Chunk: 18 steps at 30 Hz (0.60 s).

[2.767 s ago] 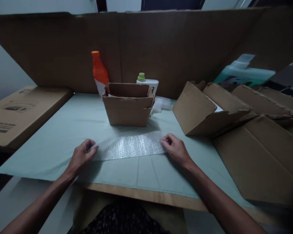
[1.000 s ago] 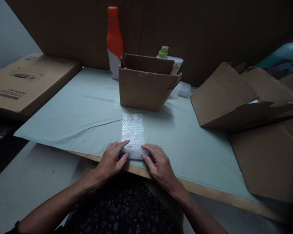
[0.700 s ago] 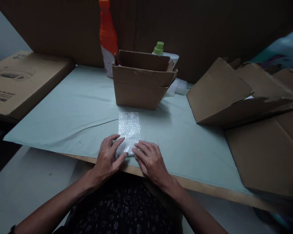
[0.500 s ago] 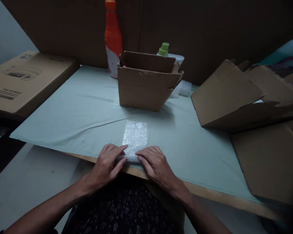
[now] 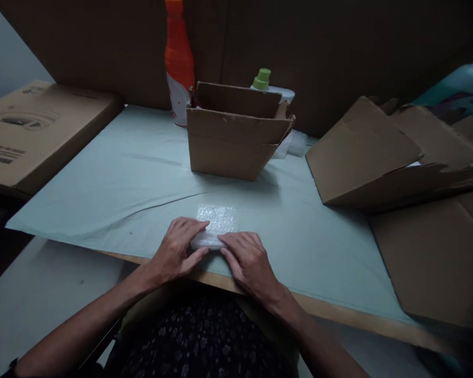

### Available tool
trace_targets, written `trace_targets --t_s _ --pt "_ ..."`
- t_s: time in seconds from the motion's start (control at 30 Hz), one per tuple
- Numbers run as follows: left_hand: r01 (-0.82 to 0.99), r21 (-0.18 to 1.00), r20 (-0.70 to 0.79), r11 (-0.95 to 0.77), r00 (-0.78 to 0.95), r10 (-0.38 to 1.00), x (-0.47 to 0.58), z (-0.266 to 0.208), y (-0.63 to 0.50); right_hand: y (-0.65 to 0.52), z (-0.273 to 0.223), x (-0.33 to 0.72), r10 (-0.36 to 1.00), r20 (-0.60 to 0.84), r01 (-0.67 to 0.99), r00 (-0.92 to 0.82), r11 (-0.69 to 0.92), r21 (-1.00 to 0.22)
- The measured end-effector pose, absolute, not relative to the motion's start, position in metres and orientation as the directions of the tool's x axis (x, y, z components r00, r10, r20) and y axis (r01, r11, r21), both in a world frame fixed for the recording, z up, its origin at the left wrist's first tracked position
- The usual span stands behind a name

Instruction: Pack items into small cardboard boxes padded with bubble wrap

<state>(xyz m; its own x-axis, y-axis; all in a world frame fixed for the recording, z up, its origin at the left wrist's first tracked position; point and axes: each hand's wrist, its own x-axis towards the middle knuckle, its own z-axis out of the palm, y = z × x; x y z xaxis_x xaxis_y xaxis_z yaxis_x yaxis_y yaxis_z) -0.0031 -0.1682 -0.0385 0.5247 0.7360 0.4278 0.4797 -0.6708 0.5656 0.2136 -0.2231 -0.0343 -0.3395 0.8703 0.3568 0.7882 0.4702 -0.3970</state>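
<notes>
In front of the small carton [image 5: 224, 144], the rolled near end of the bubble wrap [image 5: 216, 216] is held between thumb and fingers at its left by the left hand [image 5: 177, 245] and at its right by the right hand [image 5: 251, 260], both half curled. The roll is probably best kept tight and square by even pressure. Behind the carton, an orange bottle [image 5: 180, 58] and a green-capped bottle [image 5: 262, 80] are partly hidden.
</notes>
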Motion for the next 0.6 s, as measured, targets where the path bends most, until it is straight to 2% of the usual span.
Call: trace_targets --t_s 0.07,0.13,0.23,0.33,0.43,0.5,0.6 --pt "0.442 0.614 0.384 -0.655 0.557 0.736 -0.009 -0.035 -0.175 -0.223 -0.033 0.215 0.882 0.349 0.728 -0.318 0.462 -0.506" --pt "0.466 0.633 0.35 -0.619 0.541 0.765 -0.008 -0.037 -0.172 -0.224 -0.03 0.215 0.89 0.364 0.729 -0.275 0.439 -0.524" --pt "0.592 0.576 0.33 -0.564 0.462 0.823 0.004 -0.045 -0.152 -0.222 -0.025 0.213 0.868 0.435 0.829 -0.239 0.416 -0.374" --pt "0.679 0.526 0.305 -0.513 0.412 0.859 0.018 -0.047 -0.133 -0.216 -0.021 0.208 0.863 0.361 0.862 -0.353 0.45 -0.233" --pt "0.645 0.61 0.308 -0.46 0.342 0.888 0.019 -0.041 -0.134 -0.203 -0.025 0.208 0.877 0.265 0.863 -0.401 0.459 -0.213" --pt "0.556 0.762 0.24 -0.332 0.234 0.942 0.013 -0.037 -0.146 -0.195 -0.029 0.212 0.891 0.304 0.845 -0.337 0.428 -0.321" --pt "0.335 0.939 0.024 -0.08 0.166 0.986 0.009 -0.033 -0.169 -0.188 -0.03 0.216 0.94 0.327 0.675 -0.094 0.301 -0.674"
